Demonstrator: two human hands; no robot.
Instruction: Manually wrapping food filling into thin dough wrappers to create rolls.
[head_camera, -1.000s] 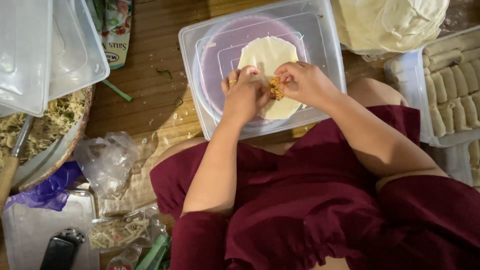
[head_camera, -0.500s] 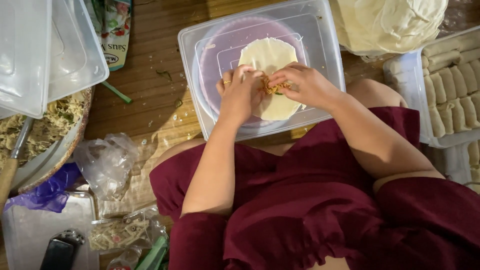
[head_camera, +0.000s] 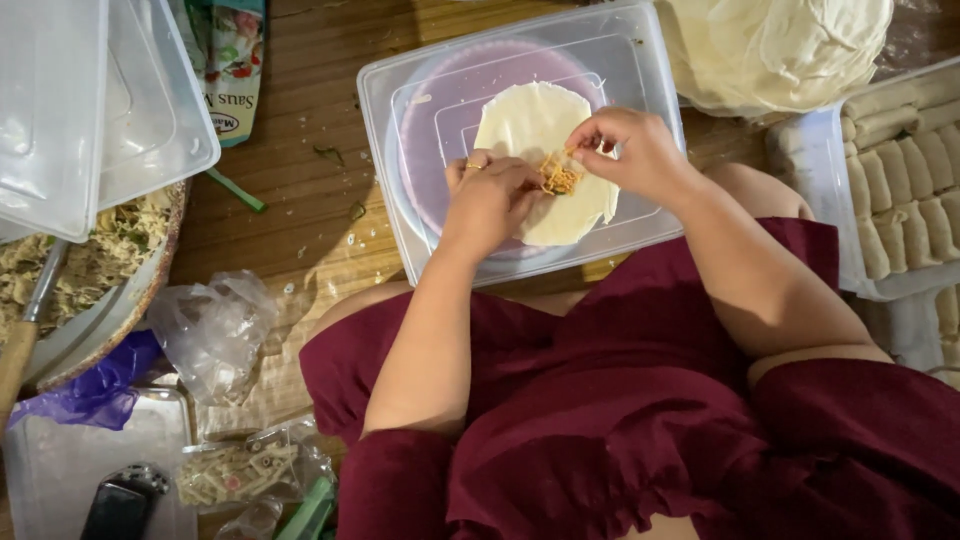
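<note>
pinching a small heap of shredded filling (head_camera: 558, 176) between them, left hand (head_camera: 490, 195) and right hand (head_camera: 632, 150) partly hide the pale round wrapper (head_camera: 530, 125) on the clear lid (head_camera: 640, 75); fingertips are hard to see.

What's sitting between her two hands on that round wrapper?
In the head view, a small heap of shredded orange-brown filling lies between the left hand and right hand, on the pale wrapper; both hands' fingertips touch it.

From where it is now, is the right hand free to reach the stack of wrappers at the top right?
Probably yes: the right hand pinches filling on the wrapper, and nothing lies between it and the wrapper stack.
</note>
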